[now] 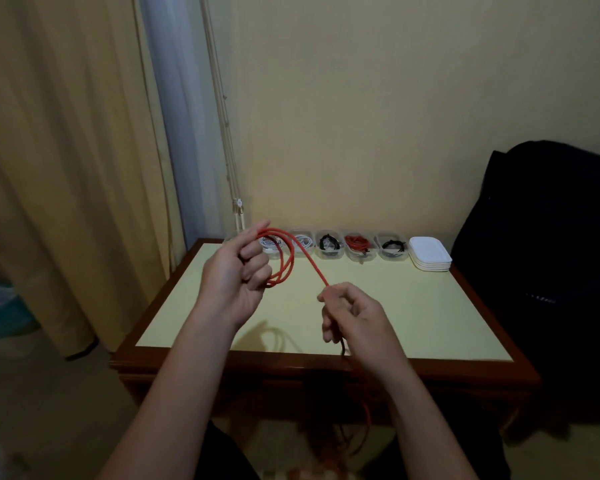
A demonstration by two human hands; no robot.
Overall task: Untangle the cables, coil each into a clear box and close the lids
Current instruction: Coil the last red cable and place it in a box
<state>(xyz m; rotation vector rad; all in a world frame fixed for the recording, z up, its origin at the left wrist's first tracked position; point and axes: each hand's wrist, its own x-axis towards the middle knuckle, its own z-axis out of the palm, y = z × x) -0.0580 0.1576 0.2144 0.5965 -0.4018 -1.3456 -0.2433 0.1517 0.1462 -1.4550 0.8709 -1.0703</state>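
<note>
Curtain (66, 168) at far left, its top cut off by the frame edge; left hand (236, 275) raised over the table's (413, 306) far-left corner, palm toward me, fingers curled round several loops of the red cable (288, 258); the coil hangs in the air, clear of the tabletop, and covers part of the row behind it.

Along the back edge by the wall, a row of clear boxes (329, 257), all open; the leftmost sit behind hand and coil, so the count is unsure; contents read as white, white, black, red, black cables, plugs too small to tell.

One red strand slants down from the coil to the right hand (354, 317), which pinches it between thumb and forefinger, other fingers loosely bent; below that hand a darker strand hangs, hard to make out; the red tail drops past the near table edge into shadow and blur.

Stack of white lids (430, 252) at the row's right end; dark bag (551, 254) beyond, cut off at right.
</note>
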